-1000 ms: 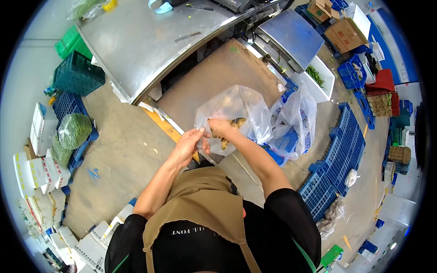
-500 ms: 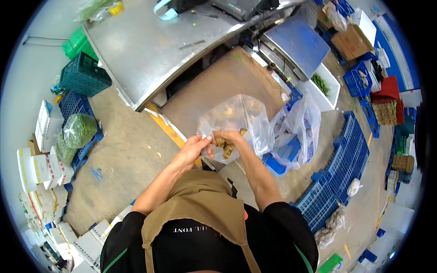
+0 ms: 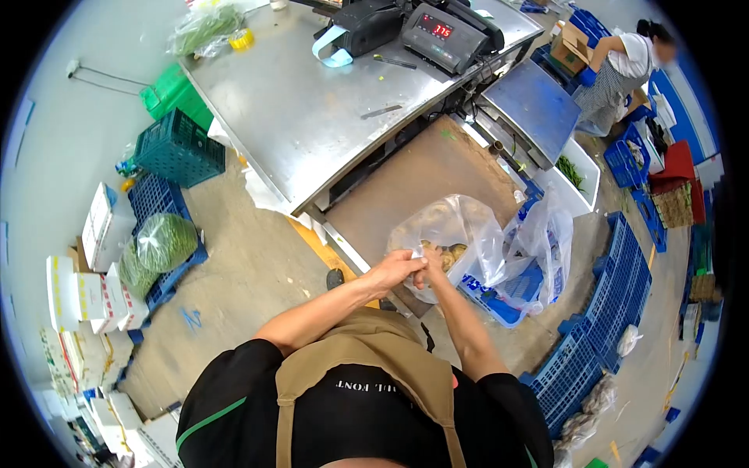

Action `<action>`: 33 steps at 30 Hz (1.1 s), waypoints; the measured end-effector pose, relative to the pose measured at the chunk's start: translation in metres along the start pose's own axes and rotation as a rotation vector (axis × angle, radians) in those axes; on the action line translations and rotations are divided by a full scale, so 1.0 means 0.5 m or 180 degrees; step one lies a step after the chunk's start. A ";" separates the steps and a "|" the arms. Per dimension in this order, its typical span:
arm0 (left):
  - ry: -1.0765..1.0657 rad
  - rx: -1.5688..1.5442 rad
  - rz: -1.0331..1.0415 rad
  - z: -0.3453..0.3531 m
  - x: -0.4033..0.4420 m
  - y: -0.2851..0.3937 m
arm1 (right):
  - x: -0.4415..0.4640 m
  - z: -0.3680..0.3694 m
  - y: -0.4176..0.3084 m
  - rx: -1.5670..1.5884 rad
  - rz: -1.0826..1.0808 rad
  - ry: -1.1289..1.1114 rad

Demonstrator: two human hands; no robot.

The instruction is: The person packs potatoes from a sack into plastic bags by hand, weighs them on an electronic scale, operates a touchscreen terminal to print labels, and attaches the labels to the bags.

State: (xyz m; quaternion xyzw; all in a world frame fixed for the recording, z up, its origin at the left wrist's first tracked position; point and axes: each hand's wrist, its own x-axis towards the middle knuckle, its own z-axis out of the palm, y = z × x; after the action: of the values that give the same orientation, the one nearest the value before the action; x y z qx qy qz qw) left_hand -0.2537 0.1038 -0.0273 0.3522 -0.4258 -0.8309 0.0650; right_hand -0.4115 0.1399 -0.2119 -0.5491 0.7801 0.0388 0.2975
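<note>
A clear plastic bag holds brown, knobbly pieces that look like ginger. It rests at the near end of a brown board-like platform, its mouth facing me. My left hand pinches the near rim of the bag. Right beside it, my right hand has its fingers curled at the same rim, close to the pieces. The fingertips of both hands nearly meet and partly hide each other. To the right, a blue basket lined with another clear plastic bag stands by the platform.
A steel table carries a weighing display with lit red digits. The blue-topped scale and a white box of greens are at right. Blue pallets line the floor. A co-worker bends over boxes at upper right.
My right hand has come out of the bag's inside to its rim, beside my left hand. The view has shifted, and a co-worker now appears at upper right.
</note>
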 end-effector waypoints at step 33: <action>-0.2683 0.2487 -0.2261 -0.130 -0.137 -0.260 | -0.715 0.384 -0.715 0.7254 0.0164 0.5865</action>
State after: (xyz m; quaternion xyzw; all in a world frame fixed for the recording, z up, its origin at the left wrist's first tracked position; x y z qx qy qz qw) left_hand -0.1361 0.1706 -0.1142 0.1143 -0.5424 -0.6532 -0.5159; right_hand 0.0626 0.3716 -0.0931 0.1617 0.3076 -0.9371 -0.0325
